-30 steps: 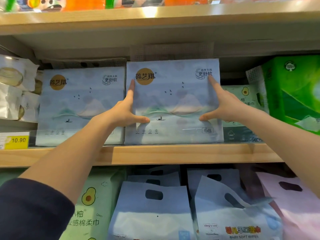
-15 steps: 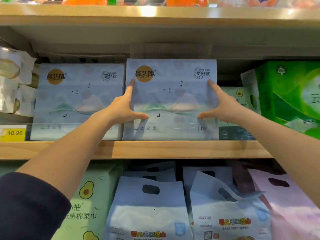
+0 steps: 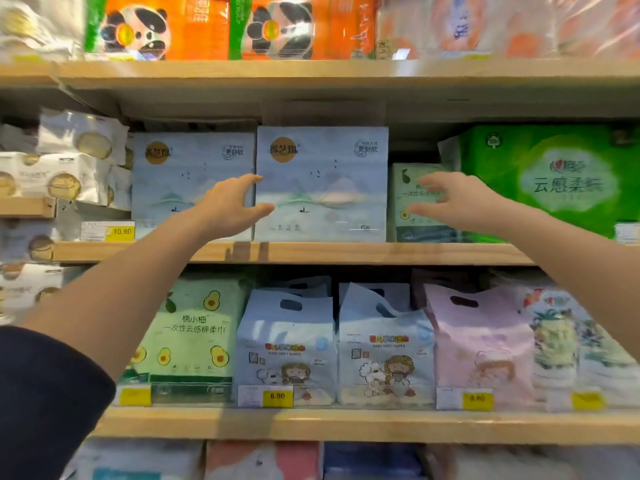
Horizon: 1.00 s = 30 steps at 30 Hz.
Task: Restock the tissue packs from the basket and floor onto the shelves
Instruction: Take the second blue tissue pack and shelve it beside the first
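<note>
On the wooden shelf (image 3: pixel 346 252) the tissue pack (image 3: pixel 322 185) looks light and squashy; grip its 2 sides, since your left hand (image 3: pixel 232 206) and right hand (image 3: pixel 453 199) are spread, empty.

Three pale wooden boards ran across the view, one above another: the top board (image 3: pixel 311 69), the middle board (image 3: pixel 346 253) and the bottom board (image 3: pixel 346 426). A shorter wooden ledge (image 3: pixel 27 206) stood at far left. Yellow price tags (image 3: pixel 123 231) lined the board fronts under warm light.
</note>
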{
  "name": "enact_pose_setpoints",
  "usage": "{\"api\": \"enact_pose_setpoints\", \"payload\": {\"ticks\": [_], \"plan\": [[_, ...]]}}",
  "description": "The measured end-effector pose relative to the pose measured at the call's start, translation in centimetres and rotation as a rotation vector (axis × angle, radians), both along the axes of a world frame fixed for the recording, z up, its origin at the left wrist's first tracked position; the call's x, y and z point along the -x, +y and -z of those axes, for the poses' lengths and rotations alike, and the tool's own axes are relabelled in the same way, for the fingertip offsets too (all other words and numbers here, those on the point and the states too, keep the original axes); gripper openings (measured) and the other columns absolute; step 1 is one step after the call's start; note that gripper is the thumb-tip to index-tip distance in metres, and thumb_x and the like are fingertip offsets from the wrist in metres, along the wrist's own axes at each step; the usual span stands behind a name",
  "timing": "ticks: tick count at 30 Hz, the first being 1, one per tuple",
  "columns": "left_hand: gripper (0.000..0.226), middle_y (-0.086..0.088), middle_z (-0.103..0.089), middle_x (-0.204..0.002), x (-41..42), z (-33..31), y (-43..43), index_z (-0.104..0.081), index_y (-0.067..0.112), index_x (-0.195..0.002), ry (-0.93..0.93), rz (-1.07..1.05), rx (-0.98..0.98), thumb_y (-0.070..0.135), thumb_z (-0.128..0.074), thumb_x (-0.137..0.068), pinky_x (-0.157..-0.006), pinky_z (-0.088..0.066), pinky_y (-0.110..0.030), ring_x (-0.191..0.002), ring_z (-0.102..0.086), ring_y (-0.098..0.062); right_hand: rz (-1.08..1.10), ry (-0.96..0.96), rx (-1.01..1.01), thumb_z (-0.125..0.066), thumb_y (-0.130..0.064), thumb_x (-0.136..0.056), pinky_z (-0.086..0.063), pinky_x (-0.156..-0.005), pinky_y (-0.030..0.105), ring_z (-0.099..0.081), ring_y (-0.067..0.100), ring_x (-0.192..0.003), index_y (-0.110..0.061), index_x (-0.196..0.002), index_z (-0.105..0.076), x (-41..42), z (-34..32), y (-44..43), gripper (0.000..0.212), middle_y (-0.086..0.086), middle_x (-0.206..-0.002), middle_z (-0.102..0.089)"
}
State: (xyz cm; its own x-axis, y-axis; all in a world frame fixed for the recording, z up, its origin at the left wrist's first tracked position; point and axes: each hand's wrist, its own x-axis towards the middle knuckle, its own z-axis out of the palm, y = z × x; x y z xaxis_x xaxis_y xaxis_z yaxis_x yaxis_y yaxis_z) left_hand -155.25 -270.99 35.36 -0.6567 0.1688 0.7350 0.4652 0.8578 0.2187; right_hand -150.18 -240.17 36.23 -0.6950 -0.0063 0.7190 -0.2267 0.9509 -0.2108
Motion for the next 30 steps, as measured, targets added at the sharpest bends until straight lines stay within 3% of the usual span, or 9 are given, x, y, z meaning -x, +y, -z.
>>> {"api": "enact_pose_setpoints", "payload": {"ticks": [8, 15, 27, 30], "plan": [[0.055, -0.009, -0.04, -0.145, -11.3, 6.1, 0.9, -0.033, 0.018, -0.141, -0.095, 0.024, 0.065, 0.036, -0.051, -0.091, -0.104, -0.034, -0.041, -0.129, -0.041, -0.029, -0.007, -0.131, -0.046, -0.058, -0.04, -0.084, -0.037, -0.099, 0.038, -0.045, 0.03, -0.124, -0.015, -0.135, -0.04, -10.0, 6.9, 1.1, 0.06, 0.01, -0.14, -0.045], [0.057, -0.005, -0.037, -0.147, -16.6, 14.6, 1.1, -0.033, 0.018, -0.142, -0.284, 0.054, 0.143, 0.036, -0.05, -0.091, -0.106, -0.03, -0.036, -0.133, -0.036, -0.024, -0.071, -0.335, 0.053, -0.062, -0.031, -0.083, -0.035, -0.099, 0.034, -0.042, 0.028, -0.127, -0.013, -0.137, -0.037, -15.9, 17.2, 1.1, 0.062, 0.01, -0.141, -0.045], [0.056, -0.01, -0.044, -0.143, -22.9, 36.9, -1.6, -0.04, 0.012, -0.137, -0.707, 0.222, 0.172, 0.02, -0.061, -0.086, -0.097, -0.032, -0.025, -0.13, -0.041, -0.027, -0.121, -0.72, 0.321, -0.059, -0.029, -0.086, -0.035, -0.104, 0.04, -0.037, 0.029, -0.132, -0.014, -0.14, -0.031, -24.1, 39.7, -1.9, 0.064, 0.008, -0.147, -0.034], [0.06, -0.008, -0.04, -0.145, -24.6, 42.6, -3.5, -0.037, 0.012, -0.139, -0.841, 0.229, 0.217, 0.026, -0.061, -0.086, -0.1, -0.03, -0.026, -0.132, -0.039, -0.025, -0.086, -0.814, 0.382, -0.06, -0.029, -0.085, -0.038, -0.101, 0.042, -0.042, 0.031, -0.127, -0.014, -0.14, -0.031, -26.8, 44.7, -3.8, 0.064, 0.012, -0.145, -0.037]]}}
